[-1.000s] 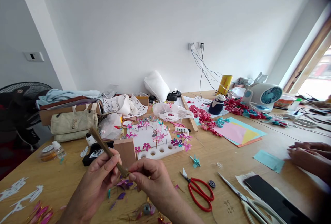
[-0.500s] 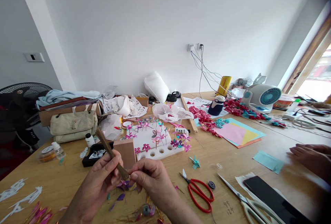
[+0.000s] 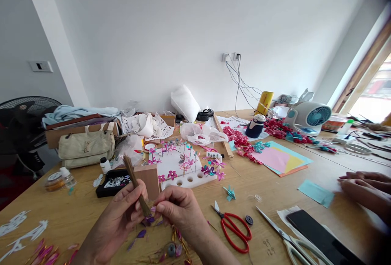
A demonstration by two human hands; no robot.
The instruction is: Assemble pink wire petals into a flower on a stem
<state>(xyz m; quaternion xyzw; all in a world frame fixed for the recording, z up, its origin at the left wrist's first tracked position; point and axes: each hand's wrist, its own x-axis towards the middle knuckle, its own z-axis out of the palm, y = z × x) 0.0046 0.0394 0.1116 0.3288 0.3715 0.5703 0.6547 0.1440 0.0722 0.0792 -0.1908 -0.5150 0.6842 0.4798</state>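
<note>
A bundle of thin brown stems (image 3: pixel 133 179) is gripped in my left hand (image 3: pixel 122 212), tilted with its top end up and to the left. My right hand (image 3: pixel 177 208) pinches a small pinkish-purple piece (image 3: pixel 153 209) at the bundle's lower end. Below both hands, purple petals (image 3: pixel 141 233) and gold-stemmed pink pieces (image 3: pixel 178 244) lie on the wooden table (image 3: pixel 238 187). Beyond them, pink and purple flowers (image 3: pixel 172 174) stand by a white foam block (image 3: pixel 191 178) with round holes.
Red-handled scissors (image 3: pixel 236 232), white-handled scissors (image 3: pixel 288 238) and a black phone (image 3: pixel 319 232) lie to the right. Another person's hands (image 3: pixel 363 189) rest at the right edge. A wooden block (image 3: pixel 146 179) and black tray (image 3: pixel 113 183) stand beyond my left hand.
The stem bundle has shifted slightly right and stands more upright in my left hand. The pinkish piece at my right fingertips shows more clearly. The other person's hands have moved a little.
</note>
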